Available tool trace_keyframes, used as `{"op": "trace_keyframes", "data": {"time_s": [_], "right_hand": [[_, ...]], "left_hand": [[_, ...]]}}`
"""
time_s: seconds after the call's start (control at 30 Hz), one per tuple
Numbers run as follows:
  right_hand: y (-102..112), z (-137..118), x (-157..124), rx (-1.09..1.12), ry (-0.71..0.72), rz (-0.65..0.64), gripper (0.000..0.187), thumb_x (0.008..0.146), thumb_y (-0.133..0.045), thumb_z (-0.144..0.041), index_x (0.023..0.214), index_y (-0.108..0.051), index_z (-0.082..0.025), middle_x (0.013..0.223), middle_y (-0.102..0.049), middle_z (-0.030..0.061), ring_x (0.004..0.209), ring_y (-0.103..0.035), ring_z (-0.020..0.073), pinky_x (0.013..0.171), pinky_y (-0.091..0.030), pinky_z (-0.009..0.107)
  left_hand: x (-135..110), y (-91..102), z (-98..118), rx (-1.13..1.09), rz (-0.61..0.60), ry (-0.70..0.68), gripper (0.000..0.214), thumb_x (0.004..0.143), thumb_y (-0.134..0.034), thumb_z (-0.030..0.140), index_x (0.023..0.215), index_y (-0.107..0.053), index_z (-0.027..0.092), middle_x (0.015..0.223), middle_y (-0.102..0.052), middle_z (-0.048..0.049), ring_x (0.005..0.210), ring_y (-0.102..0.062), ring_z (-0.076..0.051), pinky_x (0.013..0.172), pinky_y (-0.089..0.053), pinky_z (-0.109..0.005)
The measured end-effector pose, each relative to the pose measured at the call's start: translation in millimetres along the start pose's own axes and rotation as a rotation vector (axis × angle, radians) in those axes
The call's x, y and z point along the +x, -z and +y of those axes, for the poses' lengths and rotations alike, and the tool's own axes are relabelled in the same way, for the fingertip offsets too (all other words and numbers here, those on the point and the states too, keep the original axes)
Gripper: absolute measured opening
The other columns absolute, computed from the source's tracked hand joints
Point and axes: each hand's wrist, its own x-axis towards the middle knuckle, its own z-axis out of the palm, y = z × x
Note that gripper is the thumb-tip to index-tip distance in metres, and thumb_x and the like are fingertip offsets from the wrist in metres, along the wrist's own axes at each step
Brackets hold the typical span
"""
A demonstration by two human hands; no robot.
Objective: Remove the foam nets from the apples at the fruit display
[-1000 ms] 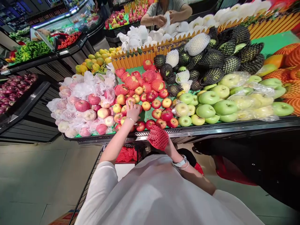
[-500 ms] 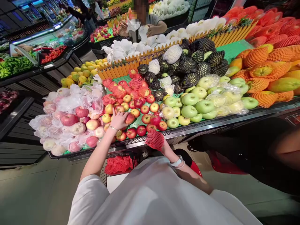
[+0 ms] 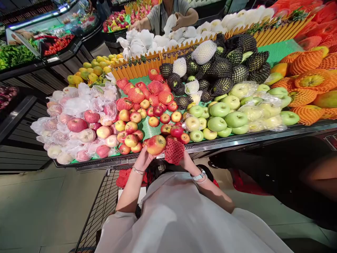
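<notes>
In my left hand (image 3: 143,160) is a red-and-yellow apple (image 3: 156,144), gripped from below at the front edge of the display. Close beside it, my right hand (image 3: 186,161) carries a red foam fruit net (image 3: 174,151); the mesh covers the fingers and hides most of their shape. The apple and the net are side by side, almost touching. Behind them lie loose red-and-yellow apples (image 3: 131,127) on a green mat (image 3: 150,130). Farther back, more apples sit in red foam nets (image 3: 136,95).
Bagged pink apples (image 3: 79,124) fill the left, green apples (image 3: 219,109) the right, with black-netted fruit (image 3: 218,68) behind. Below the metal edge (image 3: 223,144) stands a wire cart (image 3: 98,207) holding red nets (image 3: 123,177). Across the display, another person's arm (image 3: 189,17) reaches over white-wrapped fruit.
My left hand has picked up an apple from the pile and brought it to the front edge, next to the net. My right hand has stayed close to its place.
</notes>
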Motion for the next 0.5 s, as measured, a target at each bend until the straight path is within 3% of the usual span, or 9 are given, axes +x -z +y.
{"op": "trace_keyframes", "data": {"time_s": [0.07,0.23,0.4,0.5], "right_hand": [[1,-9,-3,-0.028,0.019,-0.011,0.054,0.069,-0.078,-0.034,0.118,-0.058,-0.023,0.123,-0.064,0.0087,0.117,-0.057,0.0302,0.104,-0.046,0.05],[1,-16,-11,-0.168,0.116,-0.067,0.058,0.071,-0.077,-0.032,0.122,-0.054,-0.021,0.127,-0.06,0.0112,0.118,-0.056,0.0287,0.106,-0.043,0.048],[-1,-6,-15,-0.302,0.17,-0.132,0.039,0.078,-0.071,-0.034,0.112,-0.059,-0.019,0.114,-0.065,0.0118,0.104,-0.059,0.0258,0.1,-0.047,0.046],[-4,-6,-11,-0.342,0.192,-0.194,0.037,0.079,-0.07,-0.035,0.111,-0.061,-0.019,0.115,-0.064,0.0114,0.107,-0.057,0.0261,0.102,-0.045,0.047]], "left_hand": [[-4,-6.5,-13,-0.126,-0.007,0.075,0.063,0.072,-0.065,0.062,0.119,-0.059,0.02,0.122,-0.066,-0.0122,0.119,-0.057,-0.034,0.099,-0.048,-0.054],[-11,-2.3,-31,-0.167,0.14,0.114,0.044,0.073,-0.071,0.047,0.104,-0.067,0.017,0.11,-0.071,-0.0082,0.118,-0.059,-0.028,0.104,-0.047,-0.04],[-18,6.4,-33,-0.057,0.091,0.108,0.048,0.062,-0.082,0.044,0.101,-0.072,0.018,0.105,-0.073,-0.006,0.104,-0.065,-0.027,0.099,-0.048,-0.039],[-20,4.9,-31,0.073,0.056,0.051,0.049,0.06,-0.083,0.045,0.1,-0.074,0.018,0.106,-0.073,-0.0071,0.104,-0.064,-0.028,0.102,-0.043,-0.042]]}}
